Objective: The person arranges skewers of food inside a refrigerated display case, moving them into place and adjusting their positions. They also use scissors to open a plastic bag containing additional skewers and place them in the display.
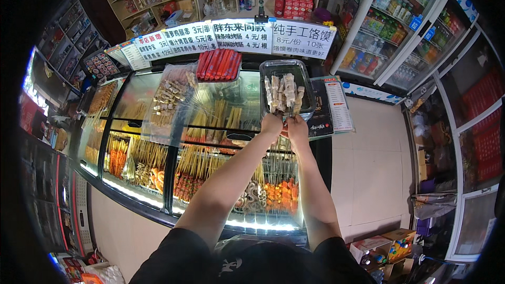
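Note:
My left hand (272,125) and my right hand (297,127) are close together, gripping the lower ends of several skewers of pale meat (289,90). The meat ends rest in or just over a clear plastic tray (309,71) on top of the glass display case. Thin sticks hang below my fists; which hand holds which skewers is hard to tell. Left of the tray lies a clear plastic bag (156,133) with more meat skewers (167,96) on it. Behind it, a tray of red-wrapped sausages (219,65) sits near the case's back edge.
Inside the glass display case (170,181) stand many skewers, including orange-red ones (281,195). Printed menus (337,104) lie right of the tray. Price signs (242,35) line the back. A drinks refrigerator (390,23) stands at back right; cardboard boxes (373,246) sit on the floor.

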The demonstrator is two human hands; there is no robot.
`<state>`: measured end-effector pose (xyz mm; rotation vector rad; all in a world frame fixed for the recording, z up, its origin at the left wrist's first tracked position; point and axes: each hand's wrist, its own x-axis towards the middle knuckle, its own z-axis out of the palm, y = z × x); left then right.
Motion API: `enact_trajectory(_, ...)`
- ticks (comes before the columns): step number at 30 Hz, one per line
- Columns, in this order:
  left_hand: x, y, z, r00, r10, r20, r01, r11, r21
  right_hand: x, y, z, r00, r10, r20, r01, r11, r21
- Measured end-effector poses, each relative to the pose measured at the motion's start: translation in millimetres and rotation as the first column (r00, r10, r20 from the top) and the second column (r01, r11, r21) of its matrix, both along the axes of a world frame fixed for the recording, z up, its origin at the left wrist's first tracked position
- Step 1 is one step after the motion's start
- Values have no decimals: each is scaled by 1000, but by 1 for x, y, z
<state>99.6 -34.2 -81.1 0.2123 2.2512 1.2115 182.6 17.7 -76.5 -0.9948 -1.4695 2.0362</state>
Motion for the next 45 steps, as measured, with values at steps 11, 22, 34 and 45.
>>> enact_trajectory(11,-14,3,-4,745,-88,662,-45,982,181,-18,17,-33,999,-28,-43,20,986,-164)
enact_trajectory(22,12,-2,18,866,33,499,-217,924,314,-27,31,-74,966,-224,128,174,933,316)
enact_trajectory(34,5,0,-4,834,-5,552,-163,953,256,-7,22,-14,998,-55,-42,36,933,-358)
enact_trajectory(45,16,6,20,746,-103,658,-133,945,299,-6,43,-50,996,2,91,-8,998,63)
